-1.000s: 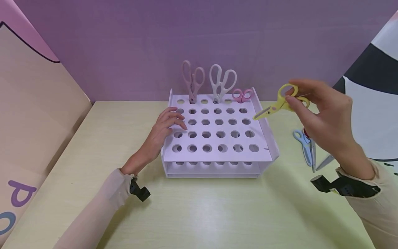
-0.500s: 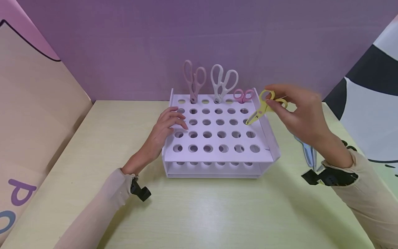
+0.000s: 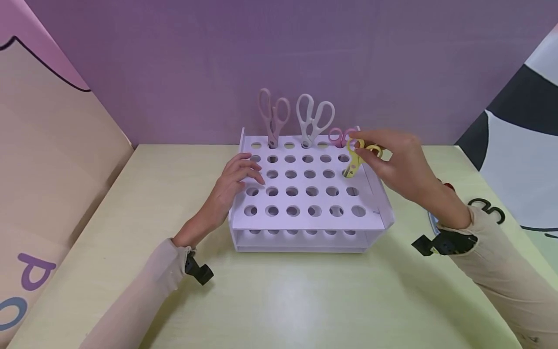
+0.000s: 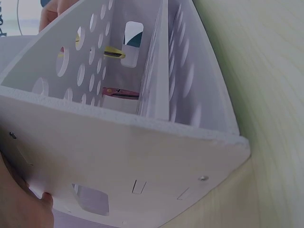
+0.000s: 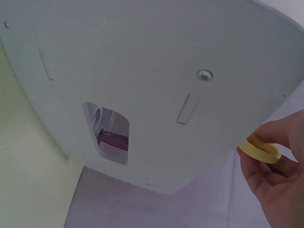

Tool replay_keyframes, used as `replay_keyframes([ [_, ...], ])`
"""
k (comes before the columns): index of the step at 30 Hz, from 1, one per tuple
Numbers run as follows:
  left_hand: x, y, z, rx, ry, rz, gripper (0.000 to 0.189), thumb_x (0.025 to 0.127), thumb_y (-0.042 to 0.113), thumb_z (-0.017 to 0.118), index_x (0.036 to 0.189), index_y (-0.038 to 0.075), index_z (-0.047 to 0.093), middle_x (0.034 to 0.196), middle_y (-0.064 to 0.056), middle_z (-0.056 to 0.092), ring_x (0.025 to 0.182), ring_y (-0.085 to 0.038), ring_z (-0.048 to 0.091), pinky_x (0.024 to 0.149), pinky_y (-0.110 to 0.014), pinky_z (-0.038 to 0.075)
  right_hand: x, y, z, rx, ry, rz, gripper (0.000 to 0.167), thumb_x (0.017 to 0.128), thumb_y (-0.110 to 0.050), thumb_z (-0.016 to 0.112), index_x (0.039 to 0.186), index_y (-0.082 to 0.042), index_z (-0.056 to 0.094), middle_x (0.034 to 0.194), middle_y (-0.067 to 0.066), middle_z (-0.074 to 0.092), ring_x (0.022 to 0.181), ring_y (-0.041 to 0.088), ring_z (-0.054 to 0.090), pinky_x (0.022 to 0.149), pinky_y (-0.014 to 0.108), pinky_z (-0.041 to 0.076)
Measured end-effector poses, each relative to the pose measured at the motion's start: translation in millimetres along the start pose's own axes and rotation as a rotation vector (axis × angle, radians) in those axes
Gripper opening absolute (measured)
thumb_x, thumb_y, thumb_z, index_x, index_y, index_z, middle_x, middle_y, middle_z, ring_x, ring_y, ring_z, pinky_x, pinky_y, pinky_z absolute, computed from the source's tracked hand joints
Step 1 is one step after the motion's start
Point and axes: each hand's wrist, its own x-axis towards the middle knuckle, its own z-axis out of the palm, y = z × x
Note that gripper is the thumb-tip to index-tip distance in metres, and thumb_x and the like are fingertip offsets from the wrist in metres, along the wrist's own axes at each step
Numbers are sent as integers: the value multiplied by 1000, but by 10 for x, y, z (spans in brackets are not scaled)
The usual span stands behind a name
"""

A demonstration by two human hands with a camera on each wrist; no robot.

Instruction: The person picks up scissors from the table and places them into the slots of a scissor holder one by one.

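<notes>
Yellow plastic, smooth and hard, is what you have between the fingers of your right hand [image 3: 401,162]: a small pair of scissors [image 3: 354,162], which I will call the yellow scissors. The thumb and fingers pinch it at the rings, so this grip is narrow. Whether any finger goes through a ring, I cannot tell. The lower end is in the rightmost hole of the third row from the back of the white rack [image 3: 305,223], and the left wrist view shows a yellow tip below the top plate. The handles are above the plate and lean a little to the right.

Your left hand [image 3: 226,186] rests on the left edge of the rack, with the fingers loosely bent and pinching nothing.

I judge the yellow scissors to be very light and stiff, not fragile, but rather slippery because the plastic is smooth. The two halves probably turn easily at the pivot, so it is better for you to take both rings together, close to the pivot, than only one ring. The rack looks like thin, stiff board; it could slide if you push sideways, and a light press of the left hand should be enough.

In the back row stand the pale pink scissors [image 3: 273,133], the white scissors [image 3: 308,131] and, near your right fingertips, the small pink scissors [image 3: 339,143].
</notes>
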Motion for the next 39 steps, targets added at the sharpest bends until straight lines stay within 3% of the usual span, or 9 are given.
replay_keyframes([
  [7, -5, -3, 8, -1, 0, 2, 37, 83, 0, 33, 96, 3, 68, 124, -17, 58, 141, -29, 31, 119, -44, 15, 5, 13, 59, -44, -63, 14, 35, 81, 7, 76, 114, -5, 74, 99, 7, 74, 73, 12, 54, 66, 13, 40],
  [16, -6, -7, 11, 5, 3, -7, 38, 83, -1, 33, 96, 4, 68, 124, -16, 59, 142, -29, 31, 119, -44, 16, -10, 43, 124, -55, -122, 28, 35, 83, 4, 75, 116, -10, 75, 91, 2, 73, 72, 11, 56, 63, 17, 40],
  [25, -1, -7, 14, -1, 5, -2, 38, 82, -1, 33, 95, 4, 68, 123, -17, 59, 140, -33, 32, 119, -43, 17, -36, 104, 180, -57, -172, 34, 34, 83, 5, 75, 114, -8, 75, 99, 4, 75, 71, 12, 58, 62, 20, 44],
  [29, 5, -20, 20, -6, 8, 2, 38, 81, -2, 33, 95, 4, 68, 123, -17, 59, 140, -36, 32, 119, -44, 17, -50, 115, 204, -79, -214, 66, 29, 84, 2, 74, 111, -8, 76, 92, 3, 75, 69, 12, 56, 60, 25, 45],
  [39, 1, -38, 19, 0, 12, -4, 37, 82, -2, 35, 95, 5, 69, 125, -16, 59, 141, -28, 32, 119, -45, 17, -33, 91, 217, -105, -299, 116, 33, 86, 2, 72, 118, -6, 73, 97, 6, 75, 67, 15, 54, 58, 26, 43],
])
